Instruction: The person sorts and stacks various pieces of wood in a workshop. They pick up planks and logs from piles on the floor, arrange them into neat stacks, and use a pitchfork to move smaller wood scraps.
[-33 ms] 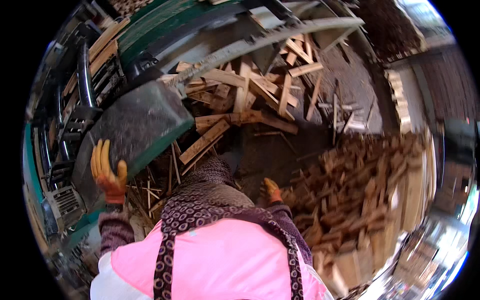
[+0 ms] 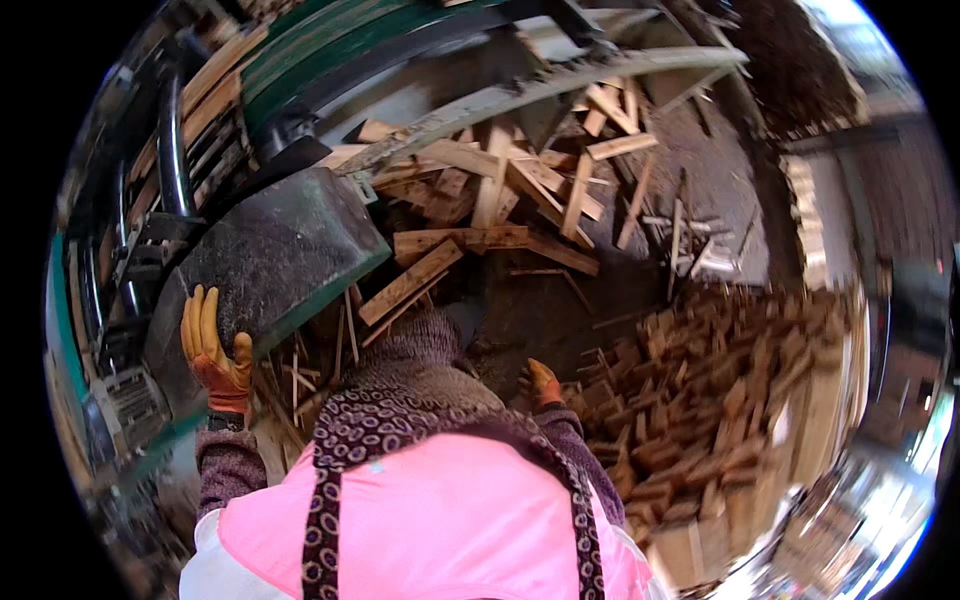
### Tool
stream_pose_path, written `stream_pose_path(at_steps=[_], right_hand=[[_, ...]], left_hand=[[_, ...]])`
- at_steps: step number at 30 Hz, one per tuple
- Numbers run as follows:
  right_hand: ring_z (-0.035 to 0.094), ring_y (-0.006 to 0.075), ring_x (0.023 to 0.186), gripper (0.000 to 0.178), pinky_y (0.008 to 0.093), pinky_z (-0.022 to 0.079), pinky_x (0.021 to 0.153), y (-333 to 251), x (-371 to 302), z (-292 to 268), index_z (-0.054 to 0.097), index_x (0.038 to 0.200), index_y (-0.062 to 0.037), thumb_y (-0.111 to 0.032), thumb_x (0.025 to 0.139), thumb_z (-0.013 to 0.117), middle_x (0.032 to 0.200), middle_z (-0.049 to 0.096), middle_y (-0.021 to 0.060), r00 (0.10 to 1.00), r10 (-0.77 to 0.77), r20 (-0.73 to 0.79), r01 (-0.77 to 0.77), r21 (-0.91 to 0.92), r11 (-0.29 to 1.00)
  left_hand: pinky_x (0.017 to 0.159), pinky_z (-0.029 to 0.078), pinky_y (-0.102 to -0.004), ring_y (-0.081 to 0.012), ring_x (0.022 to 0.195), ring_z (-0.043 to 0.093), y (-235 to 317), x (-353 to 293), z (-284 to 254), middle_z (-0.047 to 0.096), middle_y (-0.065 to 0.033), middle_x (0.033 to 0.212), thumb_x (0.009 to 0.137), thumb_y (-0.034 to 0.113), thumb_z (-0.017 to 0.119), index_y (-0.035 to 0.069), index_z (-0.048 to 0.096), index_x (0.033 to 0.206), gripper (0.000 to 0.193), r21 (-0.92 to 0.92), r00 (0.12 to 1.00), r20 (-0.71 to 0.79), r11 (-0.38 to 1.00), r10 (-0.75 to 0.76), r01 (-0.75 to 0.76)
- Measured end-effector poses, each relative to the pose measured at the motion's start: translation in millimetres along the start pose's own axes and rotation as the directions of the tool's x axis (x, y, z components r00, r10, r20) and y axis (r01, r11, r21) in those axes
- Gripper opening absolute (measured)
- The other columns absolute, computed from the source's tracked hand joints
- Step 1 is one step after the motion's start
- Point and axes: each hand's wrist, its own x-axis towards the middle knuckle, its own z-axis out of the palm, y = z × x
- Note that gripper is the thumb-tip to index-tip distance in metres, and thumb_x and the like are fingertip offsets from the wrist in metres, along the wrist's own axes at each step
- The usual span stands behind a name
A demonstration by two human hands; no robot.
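My left hand (image 2: 216, 352), in a yellow and orange work glove, is open with its fingers stretched upward. It lies against the near edge of a dark metal machine cover (image 2: 270, 240) with a green rim. Low beside my body on the other side is my right hand (image 2: 542, 384), also gloved. Its visible fingers stand somewhat apart and nothing shows in them; part of the hand is in shadow. Short wood offcuts (image 2: 410, 282) lie on the floor just past the cover.
A large bin of small wood blocks (image 2: 720, 400) stands at the right. Steel rollers (image 2: 172, 140) and long boards (image 2: 215, 75) are at the far left. A curved metal rail (image 2: 550, 90) crosses above a pile of offcuts (image 2: 490, 175). Thin sticks (image 2: 690, 235) lie farther right.
The whole view has shifted slightly, with the surroundings sitting a little lower and to the right. Both hands keep nearly the same places and poses.
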Motion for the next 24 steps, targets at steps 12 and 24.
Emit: stream_pose_path(at_steps=[12,24], right_hand=[[0.052,0.0129,0.068,0.023,0.0344,0.043,0.06,-417.2,204.6,48.0,0.068,0.099,-0.0036,-0.024,0.091,0.072,0.076,0.057,-0.0018,0.787,-0.294,0.543,0.6,-0.561,0.57],[0.063,0.0244,0.098,0.033,0.0395,0.052,0.084,-579.0,370.9,80.7,0.066,0.115,-0.0041,-0.027,0.092,0.069,0.107,0.068,0.0139,0.566,0.222,0.794,0.775,-0.605,0.182]], left_hand=[[0.117,0.034,-0.0523,-0.0387,0.142,0.042,27.5,51.2,-20.3,0.046,-0.0165,0.154,0.102,0.056,0.045,0.013,0.049,0.149,0.064,0.192,0.845,0.12,0.848,-0.521,0.495],[0.115,0.032,-0.0588,-0.048,0.142,0.037,187.9,147.5,108.0,0.042,-0.0185,0.156,0.091,0.046,0.064,0.016,0.046,0.15,0.069,0.242,0.253,-0.45,0.157,-0.856,0.958]])
